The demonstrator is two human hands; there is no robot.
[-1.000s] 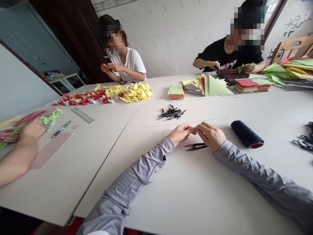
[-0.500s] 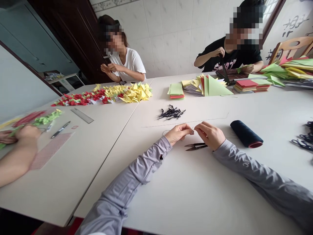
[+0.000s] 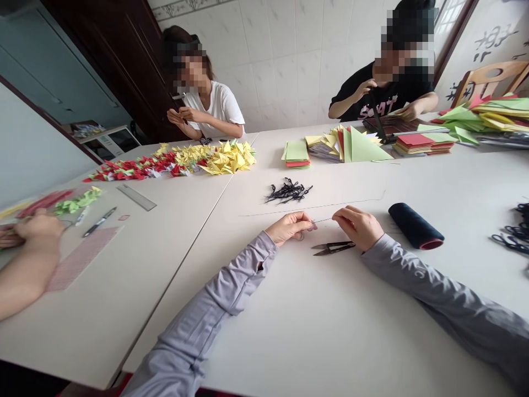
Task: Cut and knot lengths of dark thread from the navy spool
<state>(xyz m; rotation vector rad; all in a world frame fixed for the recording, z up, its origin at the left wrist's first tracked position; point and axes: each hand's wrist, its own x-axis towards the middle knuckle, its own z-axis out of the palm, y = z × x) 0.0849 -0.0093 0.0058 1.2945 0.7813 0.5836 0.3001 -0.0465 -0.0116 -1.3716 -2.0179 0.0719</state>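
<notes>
The left grip (image 3: 290, 228) is closed, its fingertips pinched together on a thin dark strand (image 3: 323, 220). The strand runs from those fingertips toward the right grip (image 3: 359, 227), which sits just beside it with its fingers curled inward. I cannot tell whether the right grip is holding the strand's far end. A small dark tangle of thread shows just under the left fingers.

Both grips rest on the white surface (image 3: 330, 331). Just below the gap between them lie small black thread snips (image 3: 333, 248), apart from both grips and closest to the right one. Right of the right grip lies a navy roll (image 3: 414, 225) with a red end. Farther right, at the picture's edge, is a heap of black snips (image 3: 512, 236).

Ahead of the grips is a small pile of black loops (image 3: 288, 191). Beyond it, stacked colored paper (image 3: 296, 154) and upright green and yellow triangles (image 3: 353, 145) stand near the far edge of the surface.

Ahead and to the left, a long row of red and yellow paper cranes (image 3: 173, 163) lies on the adjoining table. A co-worker in a white shirt (image 3: 215, 105) sits beyond it with raised hands. Well right, a co-worker in a black shirt (image 3: 384, 96) holds the handle of a paper cutter (image 3: 378, 118). At the far left, another person's hand (image 3: 39, 230) rests on green paper near a pen (image 3: 99, 222) and a ruler (image 3: 136, 197).
</notes>
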